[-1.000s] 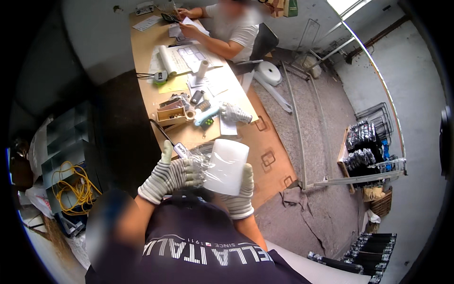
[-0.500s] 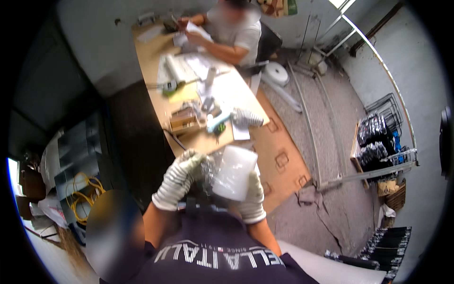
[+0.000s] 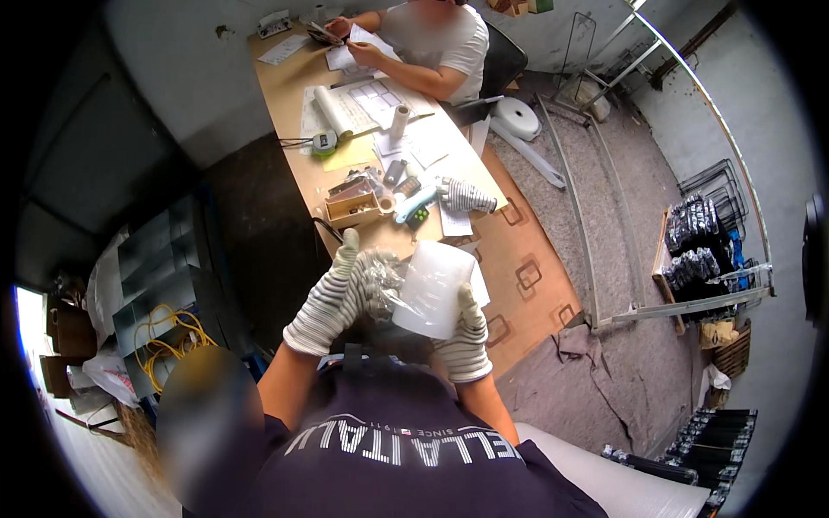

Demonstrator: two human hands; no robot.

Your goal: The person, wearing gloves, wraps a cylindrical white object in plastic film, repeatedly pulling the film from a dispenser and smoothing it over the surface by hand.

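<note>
Both of my hands wear striped knit gloves. My right hand (image 3: 467,344) grips a thick white roll of plastic film (image 3: 436,289) from its right side, holding it tilted in front of my chest. Left of the roll, my left hand (image 3: 332,298) has its thumb raised and its fingers bent around crumpled clear film (image 3: 385,287). That film stretches across to the roll's lower left side. The roll hides part of my right hand's fingers.
Ahead stands a wooden table (image 3: 289,95) with papers, a tape measure (image 3: 324,143), a small wooden box (image 3: 352,208) and a spare striped glove (image 3: 467,196). A seated person (image 3: 445,60) handles papers there. A metal frame (image 3: 570,190) and wrapped black parts (image 3: 691,233) stand right.
My left thumb has risen and stands apart from the fingers. The roll has moved slightly up and right in view. The view has shifted a little and is sharper.
</note>
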